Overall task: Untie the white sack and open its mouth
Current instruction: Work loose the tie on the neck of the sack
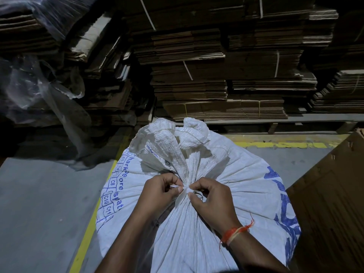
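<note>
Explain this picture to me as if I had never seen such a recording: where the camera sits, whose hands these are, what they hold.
There is no machine here. The single picture comes from a camera worn on a person's head, looking forward and down at their own two bare hands. In front stands a full white woven plastic sack with blue print on a grey floor with yellow painted lines. Its neck is gathered and bound with a thin white tie strip, so the mouth is closed. The left hand and the right hand, which wears an orange thread wristband, each have a pinching grip on that tie. Behind are stacks of flattened brown cardboard; a brown cardboard sheet stands at right.
</note>
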### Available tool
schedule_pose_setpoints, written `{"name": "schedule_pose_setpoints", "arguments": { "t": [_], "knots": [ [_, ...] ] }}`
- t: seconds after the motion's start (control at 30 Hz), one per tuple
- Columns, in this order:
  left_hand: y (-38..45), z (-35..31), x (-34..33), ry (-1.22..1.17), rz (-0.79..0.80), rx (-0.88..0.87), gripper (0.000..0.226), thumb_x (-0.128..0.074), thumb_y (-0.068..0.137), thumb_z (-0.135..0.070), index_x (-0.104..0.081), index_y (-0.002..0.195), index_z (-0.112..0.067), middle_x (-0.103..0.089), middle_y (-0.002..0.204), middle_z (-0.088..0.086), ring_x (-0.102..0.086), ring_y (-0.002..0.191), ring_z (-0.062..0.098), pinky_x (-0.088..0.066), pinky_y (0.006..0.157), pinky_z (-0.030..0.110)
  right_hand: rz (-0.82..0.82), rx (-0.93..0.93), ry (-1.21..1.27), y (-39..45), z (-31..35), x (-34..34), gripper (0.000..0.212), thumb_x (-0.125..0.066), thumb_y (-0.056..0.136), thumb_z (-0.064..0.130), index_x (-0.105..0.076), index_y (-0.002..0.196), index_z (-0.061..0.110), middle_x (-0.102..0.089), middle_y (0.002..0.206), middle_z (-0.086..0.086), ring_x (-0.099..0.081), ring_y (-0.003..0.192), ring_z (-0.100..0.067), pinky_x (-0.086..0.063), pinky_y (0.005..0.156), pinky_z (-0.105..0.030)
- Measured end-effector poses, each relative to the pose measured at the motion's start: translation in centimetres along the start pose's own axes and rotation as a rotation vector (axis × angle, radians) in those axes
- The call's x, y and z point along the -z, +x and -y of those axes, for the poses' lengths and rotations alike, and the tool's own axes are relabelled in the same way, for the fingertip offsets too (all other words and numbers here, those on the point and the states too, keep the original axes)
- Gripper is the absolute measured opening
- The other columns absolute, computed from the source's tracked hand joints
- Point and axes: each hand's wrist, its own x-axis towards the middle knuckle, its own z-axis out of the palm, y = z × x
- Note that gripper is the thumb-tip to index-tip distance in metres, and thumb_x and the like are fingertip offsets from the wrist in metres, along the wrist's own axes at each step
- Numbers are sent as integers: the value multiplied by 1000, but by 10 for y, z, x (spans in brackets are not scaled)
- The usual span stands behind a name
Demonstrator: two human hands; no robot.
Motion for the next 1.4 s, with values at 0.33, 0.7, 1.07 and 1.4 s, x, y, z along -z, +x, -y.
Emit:
{"name": "schedule_pose_setpoints", "arguments": {
  "t": [0.33, 0.7, 1.07, 1.4],
  "knots": [
    [1, 1, -2, -27, -4, 14, 13, -78, 91, -12, -76, 82, -21, -68, 62, -10, -53, 50, -2, -41, 54, 20, 3, 12, -12, -1, 1, 1, 6, -80, 79, 16, -75, 79, 20, -74, 75, 10, -69, 75, -9, -55, 67, -25],
    [1, 2, -5, -42, 3, 6, 16, -77, 92, -10, -76, 81, -22, -67, 61, -12, -51, 48, 1, -41, 53, 20, -3, -14, -6, -1, -1, -2, 9, -80, 77, 15, -74, 78, 21, -72, 76, 9, -69, 76, -11, -53, 66, -19],
    [0, 4, 5, -91, 0, 30, 11, -80, 89, -12, -79, 83, -22, -75, 74, 10, -59, 62, 5, -47, 62, 24, 4, -6, 15, -1, -1, 1, 9, -81, 79, 14, -75, 79, 21, -73, 76, 9, -70, 78, -8, -56, 70, -25],
    [0, 2, 2, -38, -1, 13, 12, -79, 89, -13, -78, 81, -22, -75, 76, 8, -58, 63, 6, -45, 62, 25, 7, -4, 20, 0, -2, 0, 10, -81, 78, 13, -74, 79, 19, -73, 77, 8, -70, 77, -9, -56, 71, -28]
  ]
}}
